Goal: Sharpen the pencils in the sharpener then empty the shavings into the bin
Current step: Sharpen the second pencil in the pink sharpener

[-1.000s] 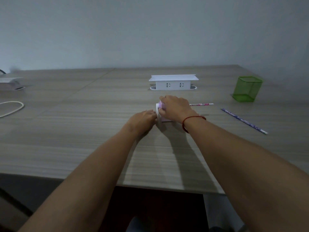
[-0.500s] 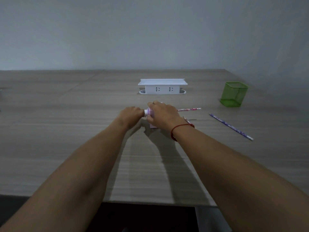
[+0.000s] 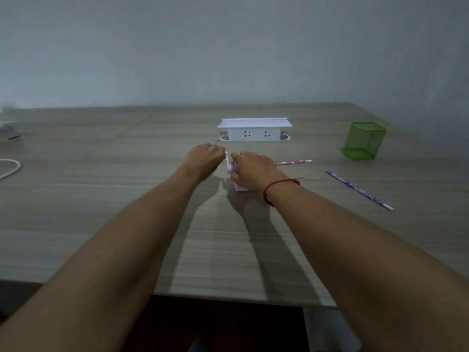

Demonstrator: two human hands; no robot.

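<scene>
A small pink and white crank sharpener [image 3: 239, 187] stands on the wooden table [image 3: 101, 199] in the middle of the view. My right hand [image 3: 253, 171] lies over its top and grips the body, hiding most of it. My left hand [image 3: 204, 161] is at its left side, fingers curled round the white crank handle [image 3: 229, 162]. A pink patterned pencil [image 3: 293, 162] sticks out to the right from behind my right hand. A blue patterned pencil [image 3: 359, 190] lies loose on the table further right.
A green mesh bin [image 3: 364, 141] stands at the back right. A white pop-up socket box [image 3: 254, 129] sits behind the sharpener. A white cable [image 3: 10, 168] and a grey object [image 3: 10, 129] lie at the far left. The table's front edge runs below my forearms.
My left hand has risen from low beside the sharpener to its upper left side, turning the crank. My right hand stays on the sharpener. The camera view has shifted slightly.
</scene>
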